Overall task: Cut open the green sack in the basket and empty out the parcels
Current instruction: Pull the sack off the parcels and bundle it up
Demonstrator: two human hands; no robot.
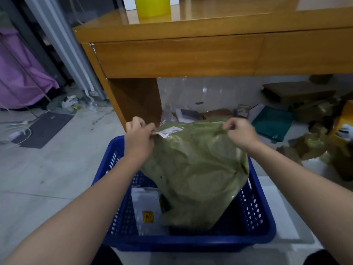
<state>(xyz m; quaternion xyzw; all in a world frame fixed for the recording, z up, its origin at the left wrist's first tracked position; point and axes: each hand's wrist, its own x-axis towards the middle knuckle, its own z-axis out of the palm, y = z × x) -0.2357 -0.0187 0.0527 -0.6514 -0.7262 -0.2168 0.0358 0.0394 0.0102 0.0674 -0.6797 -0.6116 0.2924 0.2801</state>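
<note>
Both hands pinch the sack's (194, 169) far corners, left (138, 139) beside its label (170, 131), right (241, 133) opposite. The sack stands in the basket (263, 213), hiding its far rim and partly covering a grey parcel (147, 209).

Both hands (140, 137) (241, 133) grip green sack (194, 173) over blue basket (261, 213), apparently upended.

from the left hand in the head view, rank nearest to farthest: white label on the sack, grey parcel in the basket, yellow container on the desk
1. White label, on the sack beside the left hand.
2. Grey parcel, below in the basket.
3. Yellow container, up on the desk.
</note>
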